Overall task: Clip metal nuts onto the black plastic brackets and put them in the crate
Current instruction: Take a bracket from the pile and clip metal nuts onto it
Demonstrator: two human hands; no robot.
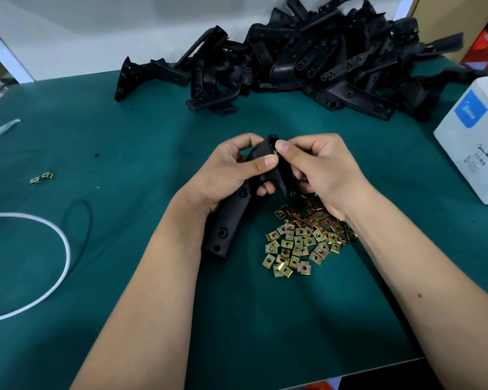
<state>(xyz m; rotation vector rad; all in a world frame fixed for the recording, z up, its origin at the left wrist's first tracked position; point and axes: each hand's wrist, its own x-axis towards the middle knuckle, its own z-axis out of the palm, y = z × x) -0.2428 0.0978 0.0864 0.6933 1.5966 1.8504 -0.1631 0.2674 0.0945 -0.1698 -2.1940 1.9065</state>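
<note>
The bracket [231, 218] was gripped by the left hand [231, 170]; a nut [276, 152] was pinched by the right hand [319, 167]; if pressed askew, it could be dropped.

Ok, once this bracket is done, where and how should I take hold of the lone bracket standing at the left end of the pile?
Probably by the long flat arm of the lone bracket, pinched across its thin faces from above and the near side. That arm points right toward the pile, while its left end is a broad upright plate, awkward for fingers. The green mat in front leaves open approach.
</note>
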